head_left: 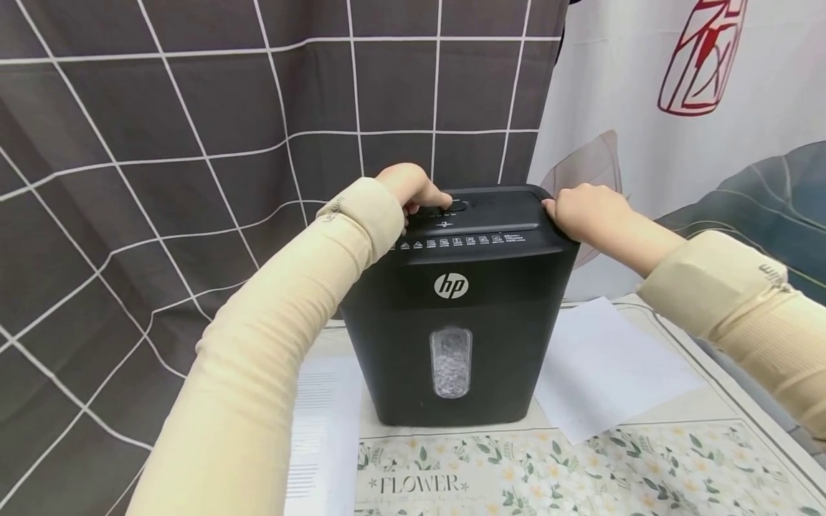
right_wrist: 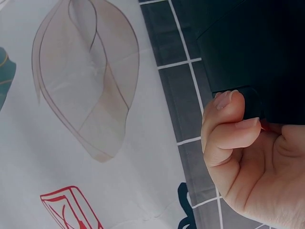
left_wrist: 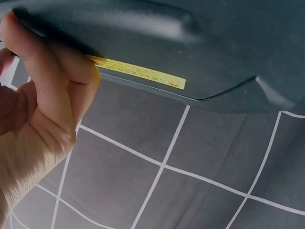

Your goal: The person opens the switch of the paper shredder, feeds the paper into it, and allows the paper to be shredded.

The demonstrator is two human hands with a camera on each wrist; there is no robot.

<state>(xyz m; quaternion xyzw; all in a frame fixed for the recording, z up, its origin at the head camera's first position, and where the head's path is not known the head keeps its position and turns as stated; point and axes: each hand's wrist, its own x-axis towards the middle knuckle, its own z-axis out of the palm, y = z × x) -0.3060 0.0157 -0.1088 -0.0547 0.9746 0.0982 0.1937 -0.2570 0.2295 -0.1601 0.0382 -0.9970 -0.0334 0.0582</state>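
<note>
Your right hand (head_left: pixel 590 209) grips the right edge of the black shredder (head_left: pixel 480 312), its fingers curled in at the side. Your left hand (head_left: pixel 416 190) bends its fingers against the left part of the top, with one digit at the dark switch (head_left: pixel 457 206); you cannot tell whether it clasps anything.

The shredder stands upright on the table cover (head_left: pixel 426 433), which is pale and printed with white and orange flowers and green leaves. Printed sheets (head_left: pixel 323 430) lie at its left, and a blank white sheet (head_left: pixel 609 365) lies at its right. Behind it hangs a dark grey curtain (head_left: pixel 400 86) with white grid lines; to the right is a white cloth (head_left: pixel 600 79) with a red jar drawing and large grey and blue-green leaf shapes.

The body narrows toward its base, and a clear window (head_left: pixel 451 373) in the front shows whitish shreds.

You can read "hp" in the round white logo (head_left: pixel 451 286), below a row of small icons (head_left: pixel 458 241). "FLOWER" is printed on the cover. In the left wrist view, a yellow label (left_wrist: pixel 143 73) carries print too small to read.
</note>
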